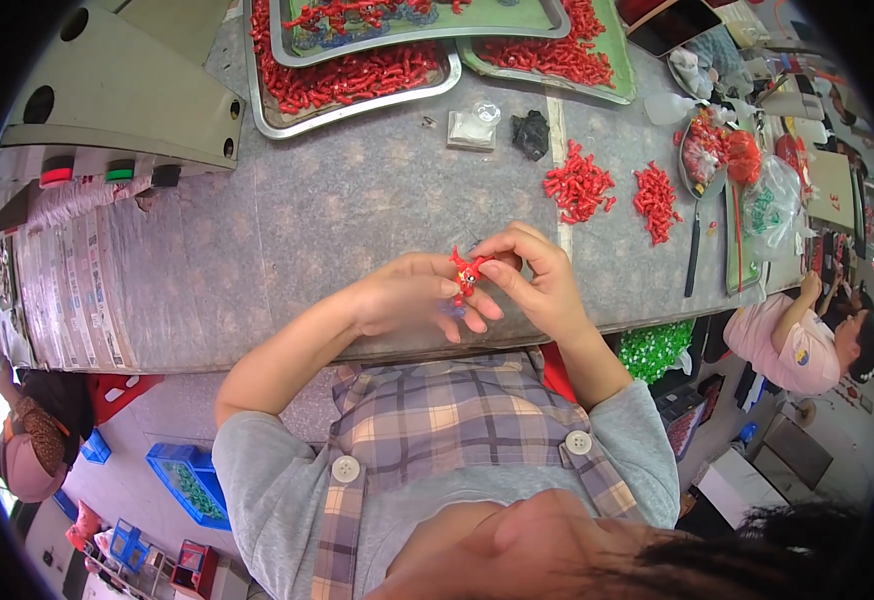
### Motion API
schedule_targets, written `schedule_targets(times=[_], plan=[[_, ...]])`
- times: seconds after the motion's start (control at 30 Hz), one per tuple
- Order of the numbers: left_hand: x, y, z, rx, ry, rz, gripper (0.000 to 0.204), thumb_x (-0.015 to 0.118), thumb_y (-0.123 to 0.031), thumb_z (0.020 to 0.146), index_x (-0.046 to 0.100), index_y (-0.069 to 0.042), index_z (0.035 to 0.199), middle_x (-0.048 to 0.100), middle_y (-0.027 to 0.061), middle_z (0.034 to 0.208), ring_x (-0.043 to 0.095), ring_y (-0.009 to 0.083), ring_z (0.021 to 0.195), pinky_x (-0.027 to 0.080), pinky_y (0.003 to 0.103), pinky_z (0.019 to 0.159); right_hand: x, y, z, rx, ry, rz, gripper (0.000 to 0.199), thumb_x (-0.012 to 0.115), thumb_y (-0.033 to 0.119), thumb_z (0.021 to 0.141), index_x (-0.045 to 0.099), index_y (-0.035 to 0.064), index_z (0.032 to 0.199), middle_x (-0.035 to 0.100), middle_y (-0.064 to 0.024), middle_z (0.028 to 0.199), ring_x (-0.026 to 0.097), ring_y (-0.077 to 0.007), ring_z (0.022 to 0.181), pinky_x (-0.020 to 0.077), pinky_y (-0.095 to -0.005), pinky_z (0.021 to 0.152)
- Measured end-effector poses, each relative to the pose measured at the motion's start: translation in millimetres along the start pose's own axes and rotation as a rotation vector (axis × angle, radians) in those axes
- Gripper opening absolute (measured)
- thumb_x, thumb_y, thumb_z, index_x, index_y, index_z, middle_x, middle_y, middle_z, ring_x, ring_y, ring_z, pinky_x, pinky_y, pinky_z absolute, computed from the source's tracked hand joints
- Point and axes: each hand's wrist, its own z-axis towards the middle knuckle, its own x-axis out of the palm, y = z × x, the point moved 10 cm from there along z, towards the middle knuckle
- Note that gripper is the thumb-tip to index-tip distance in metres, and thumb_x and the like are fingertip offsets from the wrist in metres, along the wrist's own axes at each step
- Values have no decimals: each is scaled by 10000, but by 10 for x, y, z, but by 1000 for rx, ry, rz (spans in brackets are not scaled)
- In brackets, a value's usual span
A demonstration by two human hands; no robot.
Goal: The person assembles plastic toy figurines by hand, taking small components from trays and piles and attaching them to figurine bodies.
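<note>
My left hand (pixel 402 297) holds a small red toy figurine (pixel 467 277) between thumb and fingers, just above the table's near edge. The figurine has a lighter patch at its middle and what looks like a clear bluish base, partly covered by my fingers. With thumb and forefinger, my right hand (pixel 539 280) pinches the figurine's right side; any small part between those fingertips is too small to tell. Two heaps of small red plastic parts lie beyond my right hand: a larger heap (pixel 579 187) and a smaller heap (pixel 656 204).
Metal trays (pixel 282 131) of red parts stand at the back, one overlapping another, beside a green tray (pixel 627 75). A small clear box (pixel 472 131) and black lump (pixel 530 135) lie before them. A grey machine (pixel 147 90) occupies the left; a long-handled pan (pixel 694 240) lies right.
</note>
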Motion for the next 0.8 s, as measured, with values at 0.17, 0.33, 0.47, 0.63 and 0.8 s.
schedule_targets(times=[0.17,0.33,0.47,0.63,0.8], plan=[[43,-38,47,-30,-69,48,256,417,-125,912,489,-15,1133,608,140,1031,602,157,849,493,275,665,-88,-61,-41,58,-6,5,96,618,77,811,639,20,885,522,-23,751,486,-84,660,377,-215,591],[-186,-107,-33,58,-227,317,209,539,-235,889,484,-86,1025,621,54,863,546,74,664,421,194,552,-294,63,-35,-101,-96,-218,93,635,39,782,636,26,875,535,-22,760,513,-105,681,400,-221,608],[-421,-222,-150,152,-408,281,225,530,-219,894,480,-67,1052,604,49,811,513,66,614,392,186,511,-1347,-29,-232,-140,-638,-617,75,611,23,791,631,20,863,606,-55,833,564,-126,717,435,-245,633],[-424,-263,-73,182,-433,235,270,528,-211,894,486,-34,1094,591,41,793,513,69,614,399,190,517,-2070,-357,-549,74,-750,-1022,75,661,110,746,634,74,807,588,-80,796,567,-257,775,449,-351,676],[-486,-229,-69,150,-449,241,294,536,-201,888,516,-10,1111,594,36,807,519,71,628,413,193,543,-1912,-400,-397,13,-646,-1257,118,686,136,714,619,91,800,551,-68,813,534,-268,821,432,-380,697]])
